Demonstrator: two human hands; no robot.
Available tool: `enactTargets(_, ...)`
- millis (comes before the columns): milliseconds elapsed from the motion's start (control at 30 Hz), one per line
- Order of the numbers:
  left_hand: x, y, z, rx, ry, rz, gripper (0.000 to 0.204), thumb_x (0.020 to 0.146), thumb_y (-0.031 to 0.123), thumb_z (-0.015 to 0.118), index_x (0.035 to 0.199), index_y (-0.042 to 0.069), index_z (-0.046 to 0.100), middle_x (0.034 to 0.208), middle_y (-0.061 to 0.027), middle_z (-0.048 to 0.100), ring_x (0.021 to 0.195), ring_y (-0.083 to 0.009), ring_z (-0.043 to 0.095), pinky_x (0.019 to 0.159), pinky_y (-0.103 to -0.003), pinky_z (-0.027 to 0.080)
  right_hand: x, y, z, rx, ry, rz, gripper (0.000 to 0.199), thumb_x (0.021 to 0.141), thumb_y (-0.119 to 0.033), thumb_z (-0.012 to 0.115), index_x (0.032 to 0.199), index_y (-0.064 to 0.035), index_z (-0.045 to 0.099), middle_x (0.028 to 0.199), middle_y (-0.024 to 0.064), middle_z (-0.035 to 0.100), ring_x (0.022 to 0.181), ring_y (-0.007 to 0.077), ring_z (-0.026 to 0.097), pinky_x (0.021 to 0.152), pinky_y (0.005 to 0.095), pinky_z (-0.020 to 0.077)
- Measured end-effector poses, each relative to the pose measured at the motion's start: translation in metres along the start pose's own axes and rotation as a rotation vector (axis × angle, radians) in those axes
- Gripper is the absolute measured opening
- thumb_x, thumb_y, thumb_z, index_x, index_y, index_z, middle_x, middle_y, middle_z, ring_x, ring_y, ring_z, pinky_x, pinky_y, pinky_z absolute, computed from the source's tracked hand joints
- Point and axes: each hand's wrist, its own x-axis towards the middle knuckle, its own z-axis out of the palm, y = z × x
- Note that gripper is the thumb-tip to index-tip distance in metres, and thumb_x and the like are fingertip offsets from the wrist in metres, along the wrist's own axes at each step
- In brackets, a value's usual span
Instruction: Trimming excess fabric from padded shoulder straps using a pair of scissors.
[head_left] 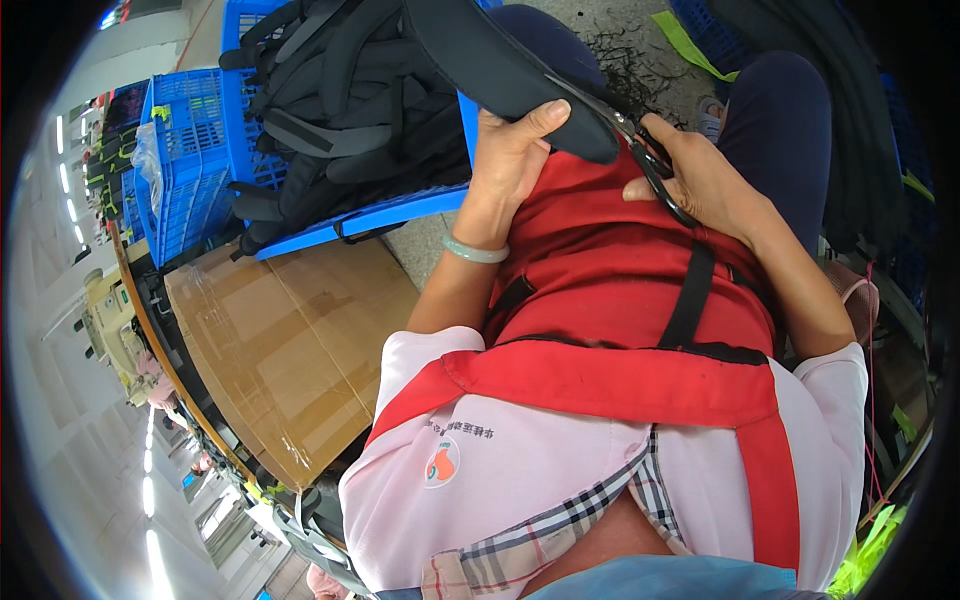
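My left hand (513,150) grips a long, dark padded strap (500,75), thumb on top near its rounded end. The strap runs up and away past the top edge. In my right hand (700,175) is a pair of black-handled scissors (652,170), my fingers round the handles. Their metal blades lie along the strap's right edge, close to its rounded tip. Whether the blades touch the fabric I cannot tell. Both hands are above the red apron (620,250) on my lap.
A blue plastic crate (370,212) heaped with dark straps (350,90) stands at the far left. Left of it is another blue crate (190,130). A cardboard box (290,330) lies nearer. Dark scraps (625,55) litter the floor ahead; dark fabric (840,130) hangs at right.
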Motion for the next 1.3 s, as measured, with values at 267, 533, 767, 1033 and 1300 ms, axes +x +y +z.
enactTargets(267,0.004,0.014,-0.011,-0.095,0.022,-0.108,0.023,0.083,0.002,0.067,0.106,0.002,0.061,0.098,-0.0127,0.066,0.091,-0.027,0.065,0.084,-0.04,0.055,0.003,0.0,-0.004,-0.034,-0.037,0.106,0.048,0.081,-0.038,0.073,0.095,-0.0004,0.048,0.07,0.0213,0.055,0.063,0.0373,0.049,0.061,0.0404,0.0415)
enactTargets(533,0.005,0.006,-0.001,-0.064,0.045,-0.081,0.025,0.08,-0.004,0.07,0.101,0.006,0.063,0.095,-0.0062,0.066,0.088,-0.0196,0.066,0.08,-0.035,0.056,0.01,0.006,0.006,-0.032,-0.011,-0.006,0.049,0.081,-0.033,0.074,0.097,0.0006,0.043,0.08,0.0265,0.059,0.08,0.047,0.057,0.068,0.0473,0.044)
enactTargets(767,0.005,0.002,0.0,-0.048,0.037,-0.056,0.027,0.08,-0.006,0.069,0.103,0.006,0.063,0.097,-0.006,0.067,0.089,-0.0198,0.066,0.08,-0.036,0.056,0.015,0.005,0.005,-0.088,-0.023,-0.017,0.038,0.084,-0.023,0.069,0.098,0.0018,0.043,0.077,0.0267,0.058,0.082,0.0464,0.058,0.066,0.047,0.0445)
enactTargets(1033,0.02,0.024,-0.019,-0.118,0.005,-0.133,0.024,0.084,0.001,0.068,0.106,0.002,0.061,0.103,-0.0102,0.066,0.097,-0.0229,0.064,0.091,-0.039,0.052,0.013,0.007,0.003,-0.056,0.033,0.076,0.028,0.088,-0.019,0.063,0.098,-0.0005,0.045,0.078,0.0258,0.059,0.08,0.0466,0.057,0.065,0.0455,0.0439)
enactTargets(1300,0.018,0.011,-0.011,-0.109,0.006,-0.079,0.02,0.081,-0.005,0.068,0.099,0.003,0.065,0.096,-0.0077,0.067,0.09,-0.019,0.066,0.084,-0.033,0.054,0.018,0.016,0.014,-0.064,0.078,-0.033,0.034,0.086,-0.015,0.064,0.107,-0.0003,0.042,0.091,0.0274,0.06,0.092,0.0459,0.057,0.072,0.0469,0.0449)
